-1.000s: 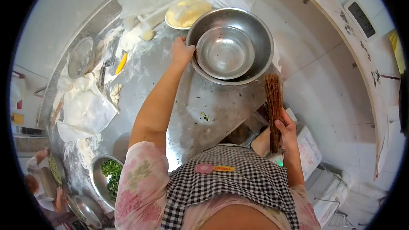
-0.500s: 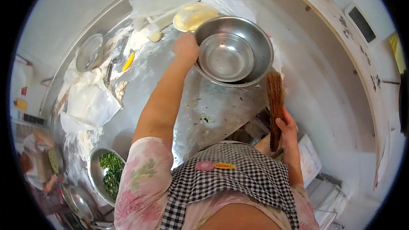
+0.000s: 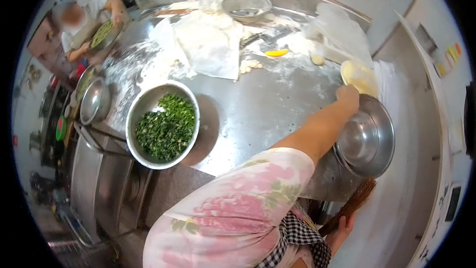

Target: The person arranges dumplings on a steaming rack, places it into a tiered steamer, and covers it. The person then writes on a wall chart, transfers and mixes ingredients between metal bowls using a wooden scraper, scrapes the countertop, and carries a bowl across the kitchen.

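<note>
At the right end of the metal table, my left hand (image 3: 349, 97) is closed on the rim of a large steel bowl (image 3: 381, 119). A smaller steel bowl (image 3: 358, 139) lies inside it. Below the bowls, my right hand (image 3: 341, 230) is wrapped round a brown bristle brush (image 3: 354, 201), its bristles pointing up and right. A dish of yellow food (image 3: 359, 77) stands just beyond my left hand.
Chopped greens (image 3: 166, 131) fill part of a steel bowl (image 3: 197, 119). Farther back are a floury cloth (image 3: 210, 44), a strainer (image 3: 246, 7), a yellow-handled tool (image 3: 276, 52) and plastic bags (image 3: 344, 32). At the upper left a person (image 3: 79, 22) holds a pan (image 3: 104, 34).
The view has swung left, bringing the greens bowl and the other person farther into sight. Both hands keep their holds, on the bowl rim and the brush.
</note>
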The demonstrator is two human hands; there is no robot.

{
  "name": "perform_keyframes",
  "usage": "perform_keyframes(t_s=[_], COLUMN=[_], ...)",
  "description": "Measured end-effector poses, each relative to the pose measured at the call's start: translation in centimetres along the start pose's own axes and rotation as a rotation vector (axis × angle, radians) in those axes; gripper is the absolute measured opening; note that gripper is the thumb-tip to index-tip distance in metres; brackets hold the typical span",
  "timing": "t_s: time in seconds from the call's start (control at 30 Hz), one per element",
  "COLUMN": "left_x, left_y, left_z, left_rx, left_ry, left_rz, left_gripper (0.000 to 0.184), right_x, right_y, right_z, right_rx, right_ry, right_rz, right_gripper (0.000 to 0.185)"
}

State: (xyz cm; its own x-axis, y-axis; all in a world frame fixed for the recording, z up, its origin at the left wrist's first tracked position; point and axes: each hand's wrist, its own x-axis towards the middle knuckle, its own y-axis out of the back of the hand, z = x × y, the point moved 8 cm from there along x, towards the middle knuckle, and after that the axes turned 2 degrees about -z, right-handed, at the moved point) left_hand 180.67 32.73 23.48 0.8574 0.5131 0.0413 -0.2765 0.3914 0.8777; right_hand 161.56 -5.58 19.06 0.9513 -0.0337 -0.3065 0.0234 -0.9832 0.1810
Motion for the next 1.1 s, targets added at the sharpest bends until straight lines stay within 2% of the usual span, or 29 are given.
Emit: perform_keyframes(t_s=[0.03, 0.1, 0.17, 0.23, 0.3, 0.4, 0.5, 0.53, 0.57, 0.6, 0.7, 0.73, 0.8, 0.83, 0.87, 0.9, 0.93, 0.97, 1.0, 1.03, 1.07, 1.1], left_x=[-0.2, -1.3, -0.5, -0.1, 0.3, -0.4, -2.5, -3.0, -3.5, -4.1, -7.2, -7.5, -12.0, -15.1, -15.7, -21.0, -25.6, -29.7, -34.7, -39.0, -44.1, -48.6], left_y=[0.0, 1.4, 0.8, 0.5, 0.2, 1.4, 2.0, 2.8, 3.7, 4.5, 10.6, 12.7, 18.9, 22.0, 23.5, 26.8, 29.7, 31.7, 33.8, 35.1, 36.7, 37.8], left_z=[-0.2, -0.6, -1.4, -0.9, -0.6, -0.4, -2.3, -3.3, -4.3, -5.4, -9.4, -12.0, -18.4, -22.1, -27.6, -30.5, -34.6, -39.1, -42.5, -46.7, -49.8, -53.8], left_rx=[-0.056, -0.100, -0.175, -0.268, -0.311, -0.271, -0.534, -0.612, -0.691, -0.767, -1.068, -1.017, -1.068, -1.135, -0.937, -1.192, -1.049, -1.089, -0.953, -0.988, -0.870, -0.856], left_ry=[0.004, 0.021, 0.083, 0.008, 0.022, -0.079, -0.033, 0.016, 0.066, 0.116, 0.084, 0.001, 0.174, 0.197, 0.117, 0.260, 0.441, 0.452, 0.627, 0.652, 0.706, 0.729], left_rz=[-0.071, -0.054, 0.054, 0.154, 0.134, 0.004, -0.150, -0.130, -0.108, -0.087, -0.091, -0.003, 0.164, 0.279, 0.309, 0.444, 0.583, 0.769, 0.866, 0.954, 1.095, 1.232], left_gripper=[0.024, 0.025, 0.022, 0.020, 0.021, 0.020, 0.020, 0.020, 0.020, 0.021, 0.022, 0.021, 0.022, 0.025, 0.025, 0.021, 0.021, 0.025, 0.027, 0.028, 0.025, 0.022], right_x=[0.5, 2.7, 5.1, 6.5, 5.6, 2.5, 0.9, 0.6, 0.6, 0.3, -1.6, -2.1, -2.7, -2.7, -3.1, -4.2, -5.8, -7.2, -8.2, -9.1, -10.0, -10.7], right_y=[-0.4, -0.1, 1.2, 1.4, -0.5, -2.4, -4.4, -4.9, -5.3, -6.0, -7.5, -7.8, -9.0, -9.8, -10.5, -11.6, -13.0, -14.7, -16.0, -17.3, -18.4, -19.6], right_z=[-0.1, 0.8, 2.7, 3.6, 1.8, -2.6, -5.1, -5.8, -5.7, -6.3, -7.8, -8.0, -8.4, -8.5, -8.8, -9.3, -10.3, -10.8, -10.9, -10.9, -10.9, -10.4], right_rx=[-0.010, -0.045, -0.094, -0.139, -0.111, 0.012, 0.122, 0.149, 0.184, 0.187, 0.185, 0.174, 0.156, 0.147, 0.138, 0.073, 0.008, -0.054, -0.095, -0.137, -0.177, -0.101], right_ry=[0.015, 0.104, 0.176, 0.165, 0.175, 0.197, 0.202, 0.210, 0.152, 0.159, 0.172, 0.175, 0.212, 0.246, 0.277, 0.287, 0.295, 0.303, 0.307, 0.309, 0.313, 0.240], right_rz=[-0.033, -0.165, -0.292, -0.333, -0.388, -0.507, -0.659, -0.701, -0.781, -0.802, -0.817, -0.797, -0.813, -0.847, -0.881, -0.911, -0.942, -0.973, -0.940, -0.903, -0.864, -0.861], right_gripper=[0.061, 0.058, 0.057, 0.060, 0.057, 0.053, 0.050, 0.049, 0.068, 0.068, 0.068, 0.068, 0.067, 0.066, 0.065, 0.063, 0.061, 0.060, 0.057, 0.055, 0.052, 0.049])
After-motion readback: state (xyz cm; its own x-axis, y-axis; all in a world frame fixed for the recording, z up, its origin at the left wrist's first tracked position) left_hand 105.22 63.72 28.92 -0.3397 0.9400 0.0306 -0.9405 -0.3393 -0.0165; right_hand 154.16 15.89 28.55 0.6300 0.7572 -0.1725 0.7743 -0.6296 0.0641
